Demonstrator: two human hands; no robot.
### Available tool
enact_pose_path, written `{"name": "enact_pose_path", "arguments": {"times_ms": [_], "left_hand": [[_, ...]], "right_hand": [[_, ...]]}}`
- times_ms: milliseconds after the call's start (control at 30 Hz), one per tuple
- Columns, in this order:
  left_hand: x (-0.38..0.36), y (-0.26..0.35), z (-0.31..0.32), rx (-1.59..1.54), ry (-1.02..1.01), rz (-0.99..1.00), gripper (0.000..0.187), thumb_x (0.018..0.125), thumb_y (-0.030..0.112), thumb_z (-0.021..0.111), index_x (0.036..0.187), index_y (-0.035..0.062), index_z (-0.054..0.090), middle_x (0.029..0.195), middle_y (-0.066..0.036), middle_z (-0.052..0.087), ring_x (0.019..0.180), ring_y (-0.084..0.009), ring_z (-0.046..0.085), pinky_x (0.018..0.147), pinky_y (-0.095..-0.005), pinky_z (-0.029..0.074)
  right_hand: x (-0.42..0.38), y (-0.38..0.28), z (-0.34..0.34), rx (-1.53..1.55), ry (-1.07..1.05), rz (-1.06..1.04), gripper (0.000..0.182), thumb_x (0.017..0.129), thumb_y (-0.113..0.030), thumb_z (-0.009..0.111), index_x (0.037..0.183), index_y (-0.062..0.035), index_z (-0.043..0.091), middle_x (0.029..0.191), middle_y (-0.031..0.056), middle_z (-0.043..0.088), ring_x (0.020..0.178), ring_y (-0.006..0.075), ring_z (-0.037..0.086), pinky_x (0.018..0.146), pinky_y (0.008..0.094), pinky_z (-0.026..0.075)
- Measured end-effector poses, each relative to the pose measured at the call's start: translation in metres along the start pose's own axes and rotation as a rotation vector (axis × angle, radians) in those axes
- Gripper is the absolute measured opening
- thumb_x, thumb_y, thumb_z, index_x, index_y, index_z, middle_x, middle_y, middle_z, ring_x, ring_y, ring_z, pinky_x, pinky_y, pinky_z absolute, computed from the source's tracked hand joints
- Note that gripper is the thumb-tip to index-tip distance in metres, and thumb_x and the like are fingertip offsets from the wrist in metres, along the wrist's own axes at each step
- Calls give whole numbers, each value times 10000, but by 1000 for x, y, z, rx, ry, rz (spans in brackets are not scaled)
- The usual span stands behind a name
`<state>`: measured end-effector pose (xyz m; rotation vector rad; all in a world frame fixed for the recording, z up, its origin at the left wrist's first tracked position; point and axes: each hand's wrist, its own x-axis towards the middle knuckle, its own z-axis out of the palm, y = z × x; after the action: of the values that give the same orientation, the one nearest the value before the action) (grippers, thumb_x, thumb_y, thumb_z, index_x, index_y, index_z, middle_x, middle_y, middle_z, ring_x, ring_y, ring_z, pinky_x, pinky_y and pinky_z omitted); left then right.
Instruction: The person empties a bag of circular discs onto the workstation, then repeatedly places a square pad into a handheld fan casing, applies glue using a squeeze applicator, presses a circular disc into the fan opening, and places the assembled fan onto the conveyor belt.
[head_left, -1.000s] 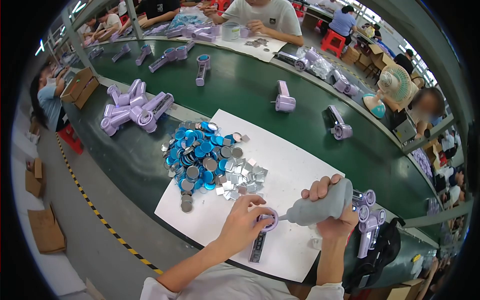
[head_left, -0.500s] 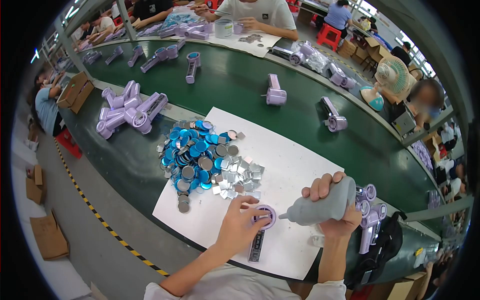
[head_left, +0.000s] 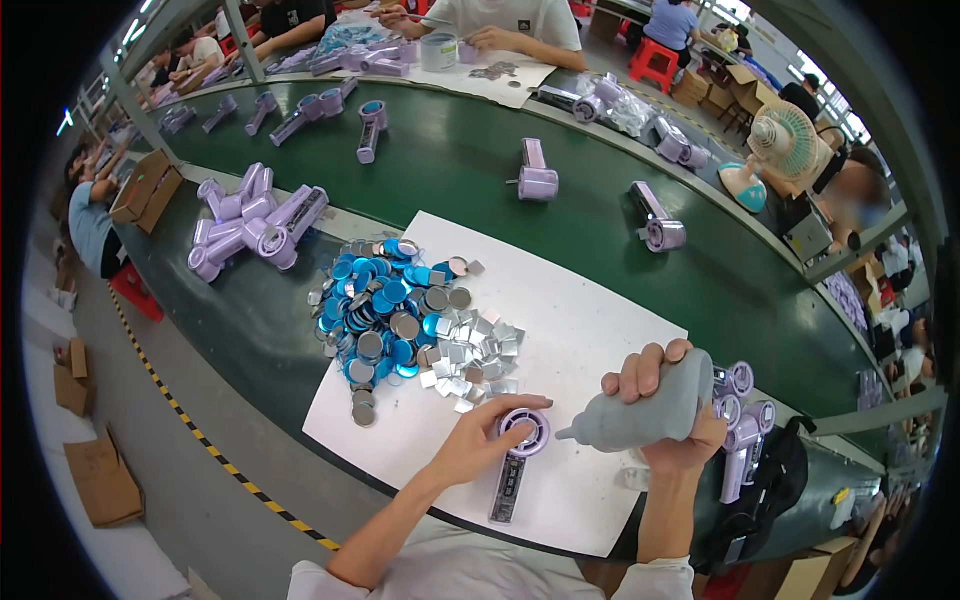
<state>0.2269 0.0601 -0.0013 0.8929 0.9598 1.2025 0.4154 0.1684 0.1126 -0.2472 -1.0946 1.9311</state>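
A purple device (head_left: 509, 490) with a round ring head and a dark open handle lies on the white sheet (head_left: 590, 330). My left hand (head_left: 478, 437) is at its head, the thumb over the ring's centre and the index finger stretched along the ring's far side. My right hand (head_left: 665, 400) is wrapped round a grey squeeze bottle (head_left: 640, 408), whose nozzle points left at the ring, a little apart from it. Beyond my left hand lie a heap of blue and silver discs (head_left: 375, 310) and a pile of small silver squares (head_left: 475, 352).
Purple devices (head_left: 260, 220) are piled at the left, and more (head_left: 740, 430) lie right of my right hand beside a black bag (head_left: 775, 490). Several ride on the green belt (head_left: 440, 130). A co-worker (head_left: 510, 30) sits across it. A fan (head_left: 780, 145) stands at the right.
My left thumb has moved onto the ring's centre, and the index finger has stretched out. Devices on the belt appear slightly shifted left. My right hand still holds the bottle.
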Motion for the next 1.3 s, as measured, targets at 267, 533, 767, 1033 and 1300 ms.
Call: {"name": "enact_pose_path", "arguments": {"times_ms": [267, 533, 767, 1033, 1300], "left_hand": [[-3, -9, 10, 81, 76, 54, 323, 977, 165, 578, 1268, 25, 571, 1209, -72, 620, 1105, -135, 573, 958, -282, 451], [-2, -6, 18, 158, 185, 135, 249, 994, 115, 527, 1212, 30, 611, 1126, -77, 665, 1058, -148, 602, 942, -288, 456], [-11, 22, -3, 799, 672, 514, 207, 872, 7, 621, 1072, 42, 662, 1103, -113, 636, 1051, -263, 593, 892, -367, 472], [-16, 37, -84, 1710, 517, 524, 269, 741, 59, 663, 1009, 29, 668, 1123, -91, 594, 1127, -276, 535, 950, -411, 426], [-7, 41, -92, 1621, 574, 696, 158, 785, 38, 666, 942, 17, 661, 1020, -84, 622, 1012, -287, 580, 838, -416, 459]], "right_hand": [[0, 3, -1, 31, 13, -1, 527, 791, -320, 716, 1212, -96, 493, 969, 116, 567, 928, 272, 556, 929, 479, 392], [-2, 3, 7, 8, 9, -20, 498, 823, -354, 722, 1178, -70, 516, 948, 150, 588, 922, 286, 572, 914, 486, 399], [-3, 10, 19, -141, -56, 29, 445, 896, -434, 651, 1157, -107, 500, 924, 72, 537, 891, 225, 531, 893, 440, 409], [-6, 29, 18, -128, 77, 11, 508, 856, -380, 735, 1153, -23, 526, 971, 169, 637, 943, 288, 625, 861, 452, 492], [-3, 39, 16, -211, 110, 113, 545, 851, -392, 747, 1156, -3, 517, 969, 164, 639, 931, 275, 644, 816, 420, 531]]}}
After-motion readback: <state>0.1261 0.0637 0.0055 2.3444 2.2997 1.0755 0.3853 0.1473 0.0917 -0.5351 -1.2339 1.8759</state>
